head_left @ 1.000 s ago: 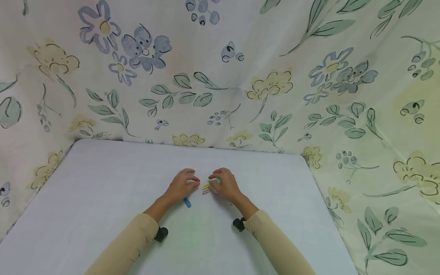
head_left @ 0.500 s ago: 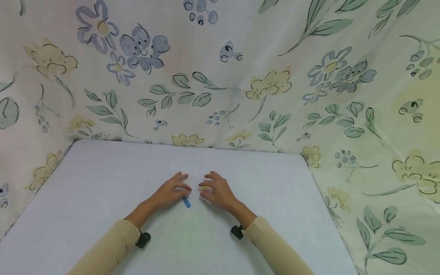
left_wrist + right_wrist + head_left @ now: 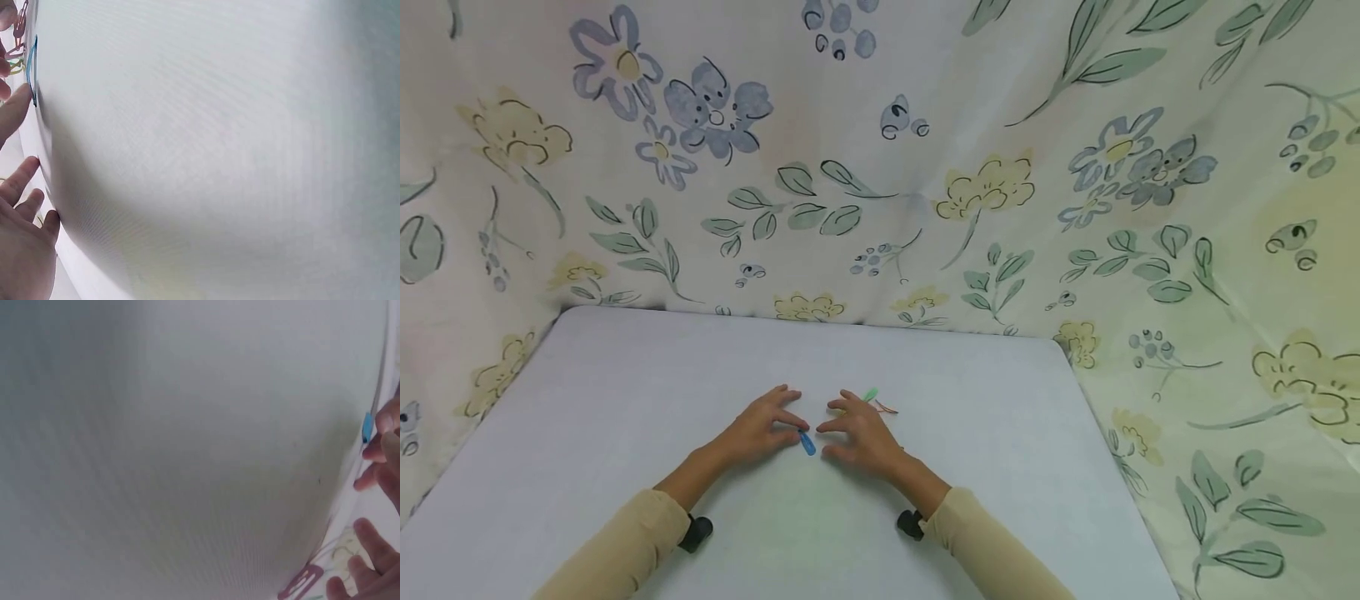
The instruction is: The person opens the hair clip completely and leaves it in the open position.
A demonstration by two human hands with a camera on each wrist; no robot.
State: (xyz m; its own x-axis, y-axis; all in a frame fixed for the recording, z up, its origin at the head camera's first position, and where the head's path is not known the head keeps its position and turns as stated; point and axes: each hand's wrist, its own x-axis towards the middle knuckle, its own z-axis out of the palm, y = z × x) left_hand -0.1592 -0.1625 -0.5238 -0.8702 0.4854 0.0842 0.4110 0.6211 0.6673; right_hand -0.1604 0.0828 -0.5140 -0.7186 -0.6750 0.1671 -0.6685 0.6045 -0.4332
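Note:
A small blue snap hair clip (image 3: 807, 443) lies on the white table between the two hands in the head view. My left hand (image 3: 763, 429) is at its left with fingers spread; the thumb tip overlaps the end of the blue clip in the left wrist view. Just right of it, my right hand (image 3: 861, 437) hovers low with fingers apart and nothing between them. Behind the right hand lie a green clip (image 3: 871, 394) and a pinkish clip (image 3: 887, 407), partly hidden by the fingers. A purple-pink clip (image 3: 302, 582) with cut-outs shows in the right wrist view.
A white tabletop (image 3: 625, 400) stretches around the hands. Its far edge meets a hanging floral cloth (image 3: 880, 250), which also runs down the right and left sides. Black wrist cameras sit at both cuffs.
The left hand has moved left and toward the person. My right hand has come off the pile of clips, moving left and nearer, so the green and pinkish clips show behind it.

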